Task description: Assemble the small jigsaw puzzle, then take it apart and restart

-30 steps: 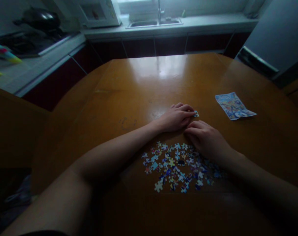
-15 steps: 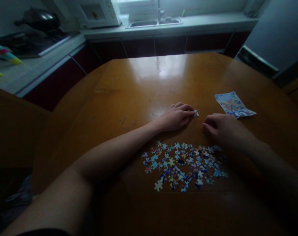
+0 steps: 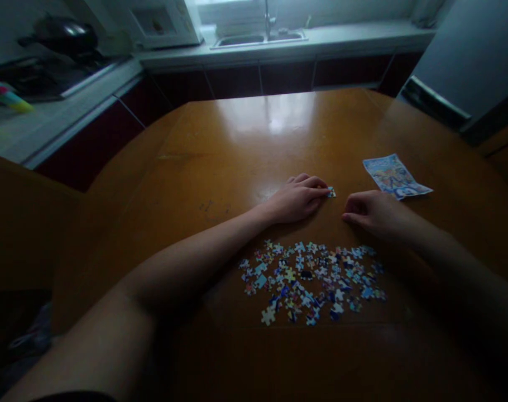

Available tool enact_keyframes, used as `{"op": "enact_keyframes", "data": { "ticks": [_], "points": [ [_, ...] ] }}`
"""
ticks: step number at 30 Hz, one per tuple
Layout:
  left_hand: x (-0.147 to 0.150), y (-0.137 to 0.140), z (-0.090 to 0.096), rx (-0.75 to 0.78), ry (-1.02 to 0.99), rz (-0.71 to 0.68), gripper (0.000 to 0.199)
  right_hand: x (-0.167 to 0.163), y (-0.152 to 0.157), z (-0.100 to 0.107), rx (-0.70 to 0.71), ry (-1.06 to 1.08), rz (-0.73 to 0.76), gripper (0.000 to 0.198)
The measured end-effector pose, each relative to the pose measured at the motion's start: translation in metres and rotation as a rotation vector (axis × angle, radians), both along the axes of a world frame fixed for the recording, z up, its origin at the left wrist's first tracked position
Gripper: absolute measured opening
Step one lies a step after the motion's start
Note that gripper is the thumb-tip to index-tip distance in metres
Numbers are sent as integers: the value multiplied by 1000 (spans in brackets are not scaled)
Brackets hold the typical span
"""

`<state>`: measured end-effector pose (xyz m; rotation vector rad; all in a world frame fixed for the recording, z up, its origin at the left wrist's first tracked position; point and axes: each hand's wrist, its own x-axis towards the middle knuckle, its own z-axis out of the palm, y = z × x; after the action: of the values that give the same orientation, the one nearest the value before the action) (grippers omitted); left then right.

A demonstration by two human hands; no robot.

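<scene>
My left hand [image 3: 301,197] rests on the table with its fingers curled, the fingertips against a small puzzle piece [image 3: 331,192] lying flat; part of the piece is hidden under them. Just to the right, my right hand [image 3: 369,209] is closed, thumb and fingers pressed together. Whatever it holds, if anything, cannot be made out. Nearer to me, below both hands, lies a spread of many loose jigsaw pieces [image 3: 290,274], mostly blue, white and yellow. Beyond my right hand is a creased, colourful picture sheet [image 3: 391,173].
The brown wooden table [image 3: 220,151] has a shiny top. Past its far edge are a counter with a double sink [image 3: 260,40] and a white microwave [image 3: 164,22]. A dark pan [image 3: 65,36] stands on the stove at left. A grey appliance [image 3: 467,61] stands at right.
The view has shifted slightly. My left hand stays on the puzzle piece, and my right hand remains closed beside it, with its fingers slightly shifted.
</scene>
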<state>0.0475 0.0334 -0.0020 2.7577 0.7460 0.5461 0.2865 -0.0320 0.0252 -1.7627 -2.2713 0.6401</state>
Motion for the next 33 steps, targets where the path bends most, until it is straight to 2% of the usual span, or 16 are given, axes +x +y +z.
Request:
{"op": "enact_keyframes", "data": {
  "ticks": [8, 21, 24, 26, 29, 33],
  "points": [
    [-1, 2, 0, 14, -25, -12, 35, 1, 5, -6, -23, 37, -14, 13],
    [-3, 3, 0, 17, -31, -15, 34, -2, 5, -5, 35, 32, -10, 10],
    [-3, 3, -1, 17, -38, -15, 34, -8, -1, 0, 79, 81, -2, 6],
    [-3, 4, -1, 17, -38, -15, 34, -19, -9, 7, 135, 154, 57, 5],
    [-3, 4, -1, 24, -43, -15, 33, -40, -27, 15, 147, 253, 255, 9],
    [-2, 3, -1, 23, -52, -8, 33, -60, -46, 16, 103, 190, 397, 11]
  ]
}}
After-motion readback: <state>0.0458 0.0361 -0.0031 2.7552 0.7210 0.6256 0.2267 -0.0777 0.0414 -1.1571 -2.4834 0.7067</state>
